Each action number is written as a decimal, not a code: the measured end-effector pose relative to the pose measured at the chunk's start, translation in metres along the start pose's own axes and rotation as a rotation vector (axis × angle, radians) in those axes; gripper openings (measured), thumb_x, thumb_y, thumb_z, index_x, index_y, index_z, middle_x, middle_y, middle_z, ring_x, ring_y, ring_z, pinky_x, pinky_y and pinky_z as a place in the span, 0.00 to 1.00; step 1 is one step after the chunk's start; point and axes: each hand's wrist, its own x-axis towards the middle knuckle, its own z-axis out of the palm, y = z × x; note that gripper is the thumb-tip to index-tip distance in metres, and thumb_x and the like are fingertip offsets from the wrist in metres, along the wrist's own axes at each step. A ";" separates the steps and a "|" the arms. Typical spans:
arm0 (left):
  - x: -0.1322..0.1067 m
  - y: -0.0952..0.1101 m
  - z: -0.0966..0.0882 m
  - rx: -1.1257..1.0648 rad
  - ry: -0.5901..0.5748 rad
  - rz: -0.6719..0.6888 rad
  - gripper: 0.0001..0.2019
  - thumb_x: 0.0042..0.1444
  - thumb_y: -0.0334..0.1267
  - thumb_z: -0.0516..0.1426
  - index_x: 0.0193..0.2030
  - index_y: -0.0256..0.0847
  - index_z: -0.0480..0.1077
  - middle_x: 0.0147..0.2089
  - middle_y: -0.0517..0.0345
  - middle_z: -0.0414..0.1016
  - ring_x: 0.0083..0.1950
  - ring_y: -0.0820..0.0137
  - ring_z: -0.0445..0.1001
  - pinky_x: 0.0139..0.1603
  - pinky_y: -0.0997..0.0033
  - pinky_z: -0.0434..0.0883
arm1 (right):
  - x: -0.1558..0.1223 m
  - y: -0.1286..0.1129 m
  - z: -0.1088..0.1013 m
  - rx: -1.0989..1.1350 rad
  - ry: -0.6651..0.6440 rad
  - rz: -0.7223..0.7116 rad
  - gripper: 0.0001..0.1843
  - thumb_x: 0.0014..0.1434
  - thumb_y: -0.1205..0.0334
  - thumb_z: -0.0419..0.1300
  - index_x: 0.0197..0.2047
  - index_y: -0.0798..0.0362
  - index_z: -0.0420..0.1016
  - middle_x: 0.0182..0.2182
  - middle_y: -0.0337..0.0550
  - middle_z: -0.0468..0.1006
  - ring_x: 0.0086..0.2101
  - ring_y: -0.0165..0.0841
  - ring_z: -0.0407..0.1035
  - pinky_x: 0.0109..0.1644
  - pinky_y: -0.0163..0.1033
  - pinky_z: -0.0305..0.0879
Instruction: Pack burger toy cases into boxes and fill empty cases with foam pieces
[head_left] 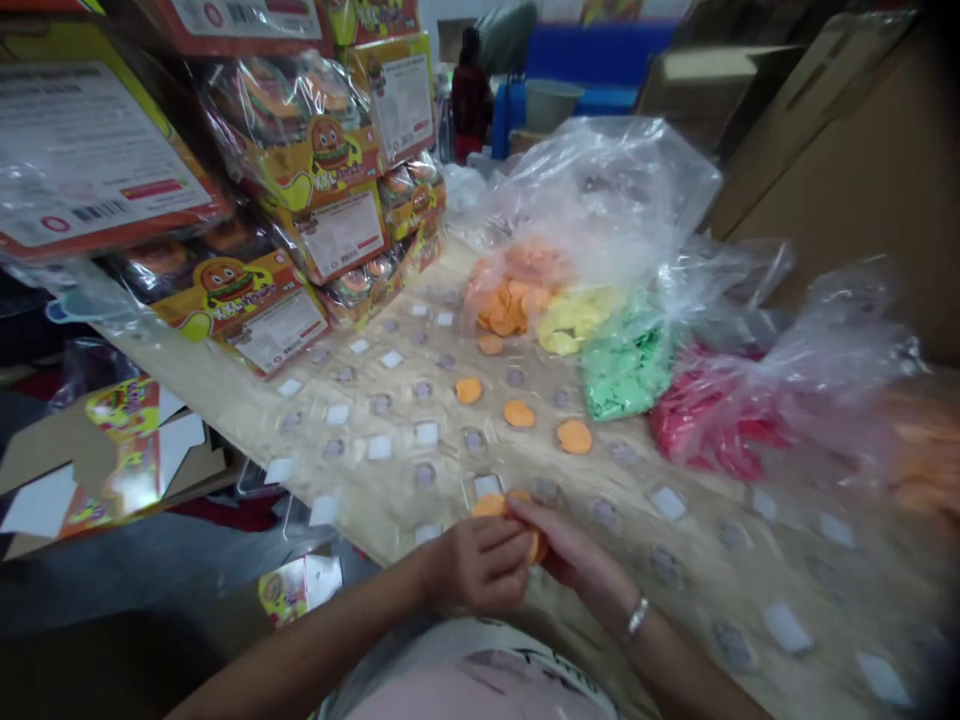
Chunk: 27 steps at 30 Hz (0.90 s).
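Note:
My left hand (487, 562) is closed, its curled fingers gripping thin orange round pieces (490, 505). Against it, the fingertips of my right hand (562, 545) pinch the same small bunch, and a bracelet circles that wrist. Both hands meet low over the near part of the brown-covered table (390, 420). Just beyond them, single orange round pieces lie on the table: one (574, 436) at the right, another (518, 413) in the middle and a third (469, 390) farther left. How many pieces are between my fingers I cannot make out.
Rows of small clear packs (380, 447) with white or greyish contents cover the table. Plastic bags of orange (510, 305), yellow (574, 320), green (630, 365) and red pieces (712, 415) stand behind. Burger-printed boxes (322, 150) are stacked at left; a person (471, 95) is in the background.

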 end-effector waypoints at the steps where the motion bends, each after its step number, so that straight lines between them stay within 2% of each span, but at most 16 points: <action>1: -0.001 0.007 0.002 -0.029 0.029 0.016 0.04 0.56 0.28 0.55 0.36 0.41 0.69 0.39 0.48 0.80 0.46 0.63 0.78 0.43 0.64 0.78 | -0.006 0.004 -0.001 0.012 0.027 0.041 0.19 0.39 0.52 0.74 0.27 0.55 0.74 0.22 0.36 0.74 0.23 0.27 0.67 0.24 0.31 0.62; 3: -0.003 0.022 0.005 -0.110 0.087 -0.036 0.06 0.57 0.28 0.55 0.40 0.41 0.69 0.40 0.47 0.80 0.47 0.62 0.79 0.43 0.64 0.78 | -0.018 0.011 -0.002 0.056 0.119 0.056 0.20 0.37 0.54 0.76 0.28 0.54 0.74 0.22 0.34 0.74 0.23 0.27 0.67 0.25 0.31 0.62; 7: -0.002 0.046 0.000 -0.256 0.173 -0.317 0.16 0.59 0.27 0.54 0.53 0.42 0.64 0.46 0.44 0.80 0.50 0.65 0.78 0.46 0.66 0.78 | -0.038 0.019 0.011 0.131 0.201 -0.180 0.18 0.44 0.50 0.72 0.29 0.53 0.74 0.23 0.34 0.73 0.24 0.27 0.66 0.27 0.31 0.62; 8: -0.001 0.049 -0.002 -0.253 0.158 -0.305 0.16 0.60 0.27 0.55 0.54 0.43 0.64 0.47 0.44 0.80 0.51 0.65 0.78 0.47 0.66 0.78 | -0.042 0.019 0.016 0.140 0.204 -0.222 0.17 0.47 0.49 0.70 0.30 0.53 0.74 0.23 0.35 0.73 0.25 0.28 0.67 0.28 0.32 0.63; 10: 0.002 0.052 -0.005 -0.219 0.102 -0.144 0.13 0.60 0.29 0.55 0.50 0.44 0.66 0.47 0.44 0.80 0.54 0.63 0.76 0.48 0.63 0.77 | -0.047 0.017 0.024 0.162 0.219 -0.250 0.17 0.50 0.48 0.68 0.31 0.53 0.74 0.25 0.36 0.75 0.26 0.29 0.68 0.31 0.32 0.65; 12: 0.004 0.050 -0.006 -0.187 0.068 0.005 0.09 0.61 0.32 0.55 0.48 0.42 0.69 0.45 0.43 0.81 0.57 0.61 0.75 0.49 0.62 0.77 | -0.049 0.015 0.029 0.211 0.206 -0.199 0.18 0.49 0.46 0.68 0.31 0.53 0.74 0.26 0.37 0.75 0.26 0.29 0.68 0.31 0.33 0.65; 13: 0.005 0.048 -0.006 -0.166 0.064 0.011 0.10 0.61 0.32 0.54 0.49 0.40 0.69 0.45 0.42 0.80 0.57 0.61 0.74 0.49 0.62 0.77 | -0.049 0.015 0.029 0.245 0.172 -0.159 0.19 0.48 0.46 0.68 0.30 0.53 0.74 0.26 0.37 0.75 0.26 0.28 0.67 0.31 0.33 0.66; 16: 0.006 0.047 -0.003 -0.121 -0.009 -0.114 0.17 0.62 0.30 0.52 0.58 0.35 0.66 0.47 0.39 0.79 0.56 0.60 0.74 0.51 0.59 0.75 | -0.045 0.018 0.022 0.309 0.065 -0.115 0.19 0.42 0.50 0.73 0.30 0.54 0.73 0.24 0.37 0.75 0.25 0.27 0.67 0.29 0.31 0.65; 18: 0.005 0.052 -0.004 -0.184 -0.030 -0.147 0.18 0.62 0.30 0.52 0.60 0.36 0.65 0.47 0.41 0.79 0.53 0.61 0.75 0.50 0.60 0.75 | -0.040 0.019 0.012 0.311 0.113 -0.189 0.19 0.41 0.53 0.74 0.31 0.54 0.73 0.25 0.36 0.75 0.25 0.27 0.68 0.28 0.31 0.64; 19: 0.006 0.054 -0.004 -0.237 -0.005 -0.206 0.18 0.62 0.30 0.53 0.58 0.38 0.66 0.46 0.44 0.79 0.50 0.63 0.76 0.48 0.63 0.75 | -0.038 0.017 0.006 0.315 0.176 -0.242 0.19 0.42 0.52 0.73 0.32 0.53 0.73 0.25 0.36 0.75 0.25 0.27 0.68 0.28 0.31 0.64; 20: 0.007 0.054 -0.004 -0.290 0.041 -0.331 0.17 0.62 0.31 0.53 0.57 0.40 0.67 0.45 0.47 0.79 0.47 0.65 0.77 0.45 0.67 0.75 | -0.036 0.014 0.001 0.324 0.253 -0.292 0.19 0.43 0.51 0.73 0.33 0.52 0.73 0.25 0.35 0.75 0.25 0.28 0.68 0.27 0.31 0.64; 22: 0.010 0.047 -0.004 -0.399 0.091 -0.731 0.17 0.61 0.33 0.54 0.57 0.42 0.65 0.42 0.52 0.78 0.41 0.68 0.77 0.39 0.72 0.74 | -0.035 0.005 -0.011 0.332 0.376 -0.388 0.18 0.44 0.51 0.72 0.34 0.51 0.73 0.27 0.35 0.76 0.27 0.28 0.68 0.27 0.32 0.64; 23: 0.011 0.039 -0.002 -0.433 0.067 -0.930 0.17 0.60 0.35 0.54 0.57 0.41 0.65 0.41 0.54 0.78 0.39 0.68 0.77 0.37 0.72 0.74 | -0.036 0.000 -0.016 0.319 0.398 -0.424 0.18 0.43 0.52 0.72 0.35 0.51 0.74 0.29 0.35 0.77 0.28 0.29 0.69 0.29 0.32 0.64; 24: 0.012 0.028 0.001 -0.442 -0.002 -1.075 0.18 0.59 0.35 0.55 0.56 0.40 0.65 0.41 0.55 0.77 0.39 0.68 0.77 0.37 0.72 0.73 | -0.037 -0.005 -0.020 0.290 0.395 -0.450 0.19 0.43 0.54 0.72 0.36 0.51 0.74 0.31 0.35 0.78 0.30 0.29 0.70 0.31 0.32 0.65; 25: 0.012 0.015 0.004 -0.431 -0.098 -1.150 0.17 0.58 0.36 0.55 0.55 0.38 0.66 0.42 0.54 0.77 0.40 0.67 0.76 0.39 0.70 0.73 | -0.038 -0.009 -0.024 0.249 0.373 -0.467 0.19 0.43 0.55 0.72 0.38 0.51 0.75 0.34 0.36 0.78 0.32 0.29 0.70 0.34 0.32 0.66; 27: 0.010 -0.010 0.013 -0.345 -0.283 -1.187 0.14 0.55 0.33 0.54 0.49 0.37 0.68 0.41 0.54 0.77 0.41 0.65 0.76 0.43 0.68 0.73 | -0.042 -0.013 -0.029 0.164 0.320 -0.476 0.20 0.43 0.57 0.71 0.40 0.51 0.76 0.36 0.37 0.79 0.34 0.30 0.71 0.37 0.32 0.66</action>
